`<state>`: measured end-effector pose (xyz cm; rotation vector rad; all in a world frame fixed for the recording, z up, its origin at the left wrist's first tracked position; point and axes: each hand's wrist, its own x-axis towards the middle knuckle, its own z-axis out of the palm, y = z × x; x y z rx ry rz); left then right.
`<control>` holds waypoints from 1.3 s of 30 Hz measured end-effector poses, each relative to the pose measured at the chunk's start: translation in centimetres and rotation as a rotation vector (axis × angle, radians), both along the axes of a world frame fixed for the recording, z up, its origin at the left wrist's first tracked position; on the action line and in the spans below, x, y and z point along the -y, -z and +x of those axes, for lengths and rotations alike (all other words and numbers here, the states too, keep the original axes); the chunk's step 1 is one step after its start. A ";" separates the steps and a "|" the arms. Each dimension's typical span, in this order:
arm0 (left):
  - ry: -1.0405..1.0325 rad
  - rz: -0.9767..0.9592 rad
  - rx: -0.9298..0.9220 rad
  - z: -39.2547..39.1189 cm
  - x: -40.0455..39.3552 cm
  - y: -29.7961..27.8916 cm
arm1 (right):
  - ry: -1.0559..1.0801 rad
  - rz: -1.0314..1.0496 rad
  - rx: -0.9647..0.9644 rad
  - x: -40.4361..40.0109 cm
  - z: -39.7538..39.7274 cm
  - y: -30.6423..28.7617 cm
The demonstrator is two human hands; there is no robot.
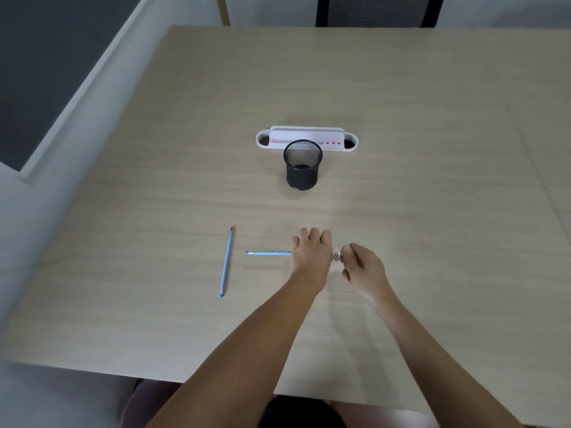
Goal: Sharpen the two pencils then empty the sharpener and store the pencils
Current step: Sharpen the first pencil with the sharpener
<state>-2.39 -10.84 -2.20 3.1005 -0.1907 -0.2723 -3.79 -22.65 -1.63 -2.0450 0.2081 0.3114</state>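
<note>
A light wood-grain table (401,103) is seen, with a seam running down near its right edge. A black chair (370,10) is parked just past the far edge, and a thin wooden post (224,9) is stood off the far left corner. A dark panel (46,57), framed in white, is set beyond the left edge.

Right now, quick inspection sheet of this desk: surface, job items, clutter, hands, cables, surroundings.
Surface: light wood-grain table.
Job's things: held pencil lies level, its end in the sharpener; second pencil lies to the left; mesh cup upright before the white organizer.
Clutter: nothing seen.
Grippers: left hand grips the held pencil; right hand pinches the sharpener.
Cables: nothing seen.
Surroundings: dark chair beyond the far edge.
</note>
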 end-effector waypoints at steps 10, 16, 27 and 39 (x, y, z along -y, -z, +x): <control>-0.010 0.039 -0.049 0.2 0.0 -0.4 | 0.079 -0.199 -0.180 -1.3 2.3 4.4; -0.012 0.039 -0.041 0.1 0.0 -0.3 | -0.027 -0.030 -0.156 0.4 -1.8 1.1; -0.019 0.036 -0.035 0.0 0.2 -0.4 | 0.155 -0.128 -0.179 -1.4 4.5 4.0; 0.029 0.045 -0.095 0.2 -0.1 -1.1 | -0.066 -0.212 -0.016 0.7 -1.1 3.6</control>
